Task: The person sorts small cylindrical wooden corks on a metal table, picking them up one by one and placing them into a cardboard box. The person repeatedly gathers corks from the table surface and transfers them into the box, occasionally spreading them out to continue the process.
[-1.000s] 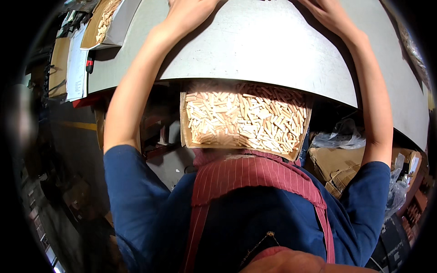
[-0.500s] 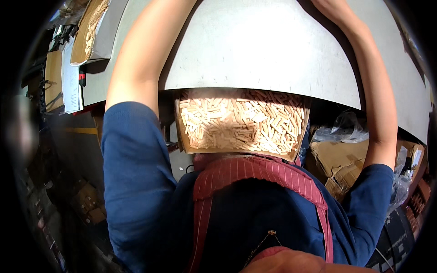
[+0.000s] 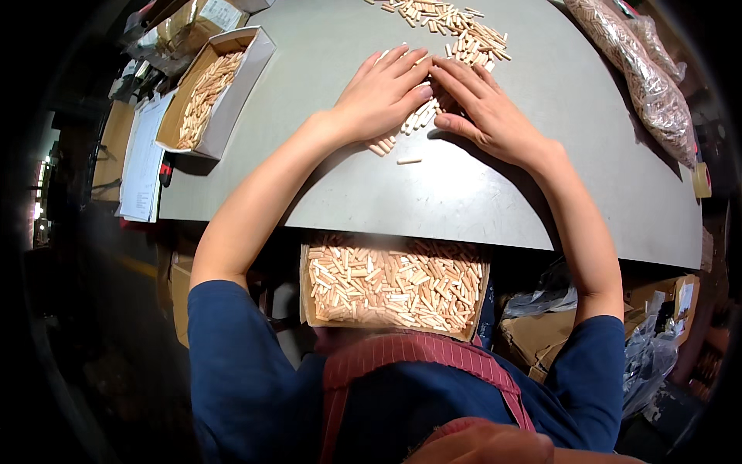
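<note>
My left hand (image 3: 380,94) lies palm down on the grey tabletop, its fingers stretched out over small wooden dowel pins (image 3: 421,116). Opposite it, my right hand (image 3: 485,112) rests with fingers extended, the fingertips of both hands nearly meeting. Pins show in the gap between the hands and below my left palm; those under the fingers are hidden. A single loose pin (image 3: 409,161) lies nearer to me. Beyond my fingertips spreads a trail of more pins (image 3: 471,39). Below the table edge, close against my apron, an open cardboard box (image 3: 304,290) holds a thick layer of such pins.
On the left stands a long open carton (image 3: 236,97) of pins, beside papers (image 3: 144,166). A filled clear plastic bag (image 3: 634,73) lies along the right side, near a tape roll (image 3: 702,180). Under the table at right are a cardboard box (image 3: 533,336) and plastic wrap.
The view has tilted toward the far table, bringing both hands and the loose pins into sight. My forearms now angle inward, and the box of pins appears lower in the picture.
</note>
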Available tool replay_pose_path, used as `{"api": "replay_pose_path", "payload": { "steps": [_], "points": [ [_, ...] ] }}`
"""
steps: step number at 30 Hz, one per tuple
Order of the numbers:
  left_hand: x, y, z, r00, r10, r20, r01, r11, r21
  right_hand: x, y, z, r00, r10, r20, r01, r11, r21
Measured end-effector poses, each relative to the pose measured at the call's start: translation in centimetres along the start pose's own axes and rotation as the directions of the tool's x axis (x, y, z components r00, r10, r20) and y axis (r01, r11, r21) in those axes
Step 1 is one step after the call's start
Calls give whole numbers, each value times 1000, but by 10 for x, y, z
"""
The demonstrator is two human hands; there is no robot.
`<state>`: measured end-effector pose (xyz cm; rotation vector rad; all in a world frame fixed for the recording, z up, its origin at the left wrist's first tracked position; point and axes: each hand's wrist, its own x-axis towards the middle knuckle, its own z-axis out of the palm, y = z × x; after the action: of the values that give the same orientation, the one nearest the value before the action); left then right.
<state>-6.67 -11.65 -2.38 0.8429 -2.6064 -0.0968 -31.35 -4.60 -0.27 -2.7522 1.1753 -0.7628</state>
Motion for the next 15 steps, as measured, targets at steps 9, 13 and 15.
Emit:
{"api": "replay_pose_path", "payload": {
  "steps": [9, 13, 15],
  "points": [
    [-78, 11, -39, 990, -141, 19, 141, 990, -13, -8, -27, 2, 963, 49, 266, 19, 968, -249],
    [-97, 19, -42, 973, -229, -40, 231, 973, 30, -11, -43, 3, 956, 30, 290, 33, 978, -208],
    [-99, 27, -41, 962, -266, -55, 269, 962, 53, -11, -52, 3, 953, 15, 302, 45, 981, -189]
  ]
}}
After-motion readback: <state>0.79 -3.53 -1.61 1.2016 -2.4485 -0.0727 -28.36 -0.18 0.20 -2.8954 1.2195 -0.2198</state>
